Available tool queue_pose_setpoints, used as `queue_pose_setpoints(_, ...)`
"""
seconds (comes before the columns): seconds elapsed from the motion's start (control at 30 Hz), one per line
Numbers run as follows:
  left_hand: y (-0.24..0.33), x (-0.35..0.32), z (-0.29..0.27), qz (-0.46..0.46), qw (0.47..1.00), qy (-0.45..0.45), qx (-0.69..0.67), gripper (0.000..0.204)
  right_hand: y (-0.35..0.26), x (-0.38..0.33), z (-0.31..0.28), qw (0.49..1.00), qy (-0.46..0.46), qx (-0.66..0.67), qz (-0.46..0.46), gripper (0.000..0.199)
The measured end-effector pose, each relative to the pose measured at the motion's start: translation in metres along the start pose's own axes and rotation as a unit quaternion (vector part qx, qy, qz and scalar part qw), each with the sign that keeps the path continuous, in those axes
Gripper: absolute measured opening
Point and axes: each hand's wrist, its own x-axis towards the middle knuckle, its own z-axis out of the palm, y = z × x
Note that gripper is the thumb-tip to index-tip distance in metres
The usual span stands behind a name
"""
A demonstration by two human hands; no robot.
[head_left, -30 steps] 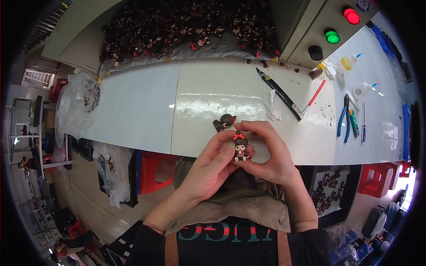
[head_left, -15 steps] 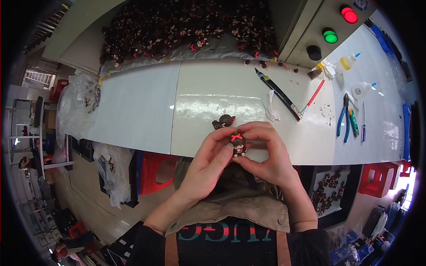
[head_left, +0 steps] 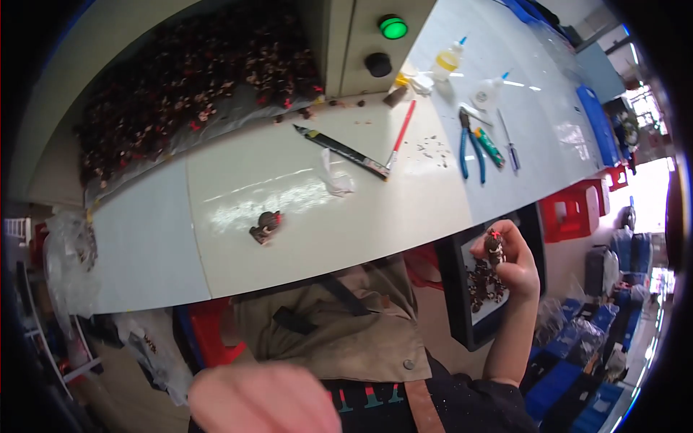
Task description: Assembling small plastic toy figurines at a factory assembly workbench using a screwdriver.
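Observation:
Over at the right, my right hand [head_left: 521, 268] pinches a small dark brown figurine [head_left: 494, 247] with a red bow. It is above a black tray [head_left: 452, 292], where several similar figurines [head_left: 485, 283] lie on a pale liner. Low in the picture is my left hand [head_left: 263, 399], close in and blurred, in front of my dark shirt. Its fingers cannot be made out. Another brown figurine [head_left: 268, 224] with a bit of red lies on the white table [head_left: 289, 263], apart from both hands.
A large heap of figurines [head_left: 202, 101] fills the back left. On the table lie a black cutter knife [head_left: 346, 154], a red pen-like stick [head_left: 403, 130], crumpled tissue [head_left: 336, 177], blue-handled pliers [head_left: 471, 148], a green lighter [head_left: 489, 147], a screwdriver [head_left: 511, 148] and squeeze bottles [head_left: 446, 61].
My hands have parted. The right carried the figurine rightward to above the tray; the left dropped back toward my body. The view has turned to the right.

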Motion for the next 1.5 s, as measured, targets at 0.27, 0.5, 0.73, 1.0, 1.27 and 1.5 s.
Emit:
queue_pose_setpoints(0.27,0.017,0.032,0.018,-0.203,0.958,-0.019,-0.200,0.025,0.115,-0.092,-0.172,0.794,0.319,-0.455,0.248,0.037)
queue_pose_setpoints(0.5,0.019,0.031,-0.002,-0.197,0.954,-0.028,-0.225,0.020,-0.030,0.009,-0.100,0.871,0.344,-0.351,0.004,0.019)
queue_pose_setpoints(0.73,0.027,0.034,-0.058,-0.047,0.978,-0.195,0.048,0.012,-0.059,0.122,-0.016,0.835,0.182,-0.512,-0.089,0.017)
queue_pose_setpoints(1.0,0.004,0.010,-0.158,-0.111,0.712,0.052,0.692,0.051,-0.017,0.125,-0.085,0.762,0.244,-0.600,0.014,0.020)
queue_pose_setpoints(1.27,-0.014,0.010,-0.163,-0.075,0.658,-0.038,0.748,0.047,-0.015,0.092,-0.095,0.857,0.290,-0.426,0.003,0.018)
queue_pose_setpoints(1.5,-0.010,0.015,-0.139,-0.201,0.950,0.146,0.190,0.035,-0.039,0.070,0.033,0.957,0.183,-0.199,-0.108,0.018)
